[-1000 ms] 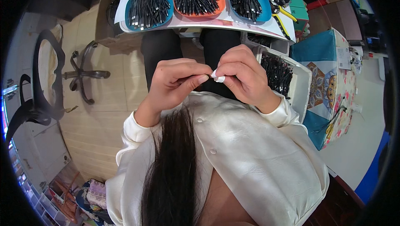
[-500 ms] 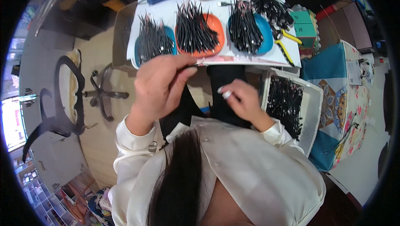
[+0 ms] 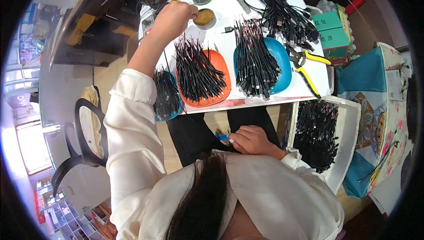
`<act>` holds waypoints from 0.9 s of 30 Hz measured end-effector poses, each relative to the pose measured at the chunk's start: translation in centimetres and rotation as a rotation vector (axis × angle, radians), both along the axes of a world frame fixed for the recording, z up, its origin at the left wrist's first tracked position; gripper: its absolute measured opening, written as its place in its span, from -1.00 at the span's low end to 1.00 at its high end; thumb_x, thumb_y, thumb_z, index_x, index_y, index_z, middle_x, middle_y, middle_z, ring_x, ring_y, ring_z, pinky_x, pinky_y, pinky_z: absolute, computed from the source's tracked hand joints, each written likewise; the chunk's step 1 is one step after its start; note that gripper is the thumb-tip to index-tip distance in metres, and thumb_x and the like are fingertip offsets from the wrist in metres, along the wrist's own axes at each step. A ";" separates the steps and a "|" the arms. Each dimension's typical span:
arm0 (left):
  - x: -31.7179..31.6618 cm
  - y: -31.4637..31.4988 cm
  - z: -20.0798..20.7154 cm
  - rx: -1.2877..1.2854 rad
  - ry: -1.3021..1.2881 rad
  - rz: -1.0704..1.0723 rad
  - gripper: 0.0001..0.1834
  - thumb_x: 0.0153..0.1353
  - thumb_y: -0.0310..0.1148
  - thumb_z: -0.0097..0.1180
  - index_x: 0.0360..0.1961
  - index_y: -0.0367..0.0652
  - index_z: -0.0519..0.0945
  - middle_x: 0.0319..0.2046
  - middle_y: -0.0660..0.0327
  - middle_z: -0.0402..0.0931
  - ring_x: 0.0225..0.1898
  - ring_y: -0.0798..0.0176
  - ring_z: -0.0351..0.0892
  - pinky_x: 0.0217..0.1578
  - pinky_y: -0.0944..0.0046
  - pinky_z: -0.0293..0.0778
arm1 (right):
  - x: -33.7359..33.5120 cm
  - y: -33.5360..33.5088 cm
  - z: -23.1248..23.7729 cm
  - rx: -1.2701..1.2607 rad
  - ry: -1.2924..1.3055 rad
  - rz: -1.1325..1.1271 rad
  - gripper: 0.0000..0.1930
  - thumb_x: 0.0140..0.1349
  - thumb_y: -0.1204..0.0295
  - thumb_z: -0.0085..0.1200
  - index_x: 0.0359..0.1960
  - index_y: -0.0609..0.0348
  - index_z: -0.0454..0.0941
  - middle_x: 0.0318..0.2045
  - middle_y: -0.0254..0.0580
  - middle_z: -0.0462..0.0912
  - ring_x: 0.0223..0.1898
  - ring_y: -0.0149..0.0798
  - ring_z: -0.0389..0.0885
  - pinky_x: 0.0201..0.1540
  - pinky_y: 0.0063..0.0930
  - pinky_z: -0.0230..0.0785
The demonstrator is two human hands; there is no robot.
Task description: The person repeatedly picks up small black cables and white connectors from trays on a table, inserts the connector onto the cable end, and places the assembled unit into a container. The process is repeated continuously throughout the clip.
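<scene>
My left hand (image 3: 173,17) was stretched far over the table (image 3: 221,5), fingers curled just beside the brass tin (image 3: 204,17) on its right, hold unclear, while my right hand (image 3: 249,139) rested in my lap, pinching a blue piece (image 3: 222,136).

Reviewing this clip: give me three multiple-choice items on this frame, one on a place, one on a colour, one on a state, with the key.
1. Where is the person's left hand?
A. in the lap
B. stretched over the white table, by the small round tin of brownish paste
C. in the white bin of black wires

2. What colour is the middle round tray heaped with short black wires?
A. orange
B. green
C. white

3. How do the yellow-handled pliers lie?
A. held in a hand
B. unheld on the table's right side
C. inside the bin

Key: B, the arm reaches up to the tin; A, it sits between two blue trays; B, the right hand rests in the lap.
</scene>
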State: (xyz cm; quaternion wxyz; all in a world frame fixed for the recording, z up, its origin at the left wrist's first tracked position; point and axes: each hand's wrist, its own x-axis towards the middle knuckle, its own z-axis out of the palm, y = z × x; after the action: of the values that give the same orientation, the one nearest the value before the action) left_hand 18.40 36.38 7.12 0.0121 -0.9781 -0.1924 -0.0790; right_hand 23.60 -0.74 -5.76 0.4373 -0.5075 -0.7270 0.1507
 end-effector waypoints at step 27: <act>2.2 2.6 -1.8 0.138 0.294 -0.034 -0.82 0.04 -0.51 0.11 -0.31 -0.23 0.66 -0.38 -0.06 0.61 -0.27 -0.12 0.62 -0.21 0.04 0.51 | 1.0 0.1 -0.2 0.047 0.077 0.039 -0.80 0.02 0.46 0.25 -0.29 0.19 0.57 -0.53 -0.30 0.54 -0.49 -0.33 0.56 -0.47 -0.46 0.46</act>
State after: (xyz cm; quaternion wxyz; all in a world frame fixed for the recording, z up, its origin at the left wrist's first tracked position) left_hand 20.58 39.02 5.35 0.1060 -0.9790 -0.1660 0.0518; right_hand 24.63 -0.60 -5.94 0.4736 -0.4768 -0.7227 0.1615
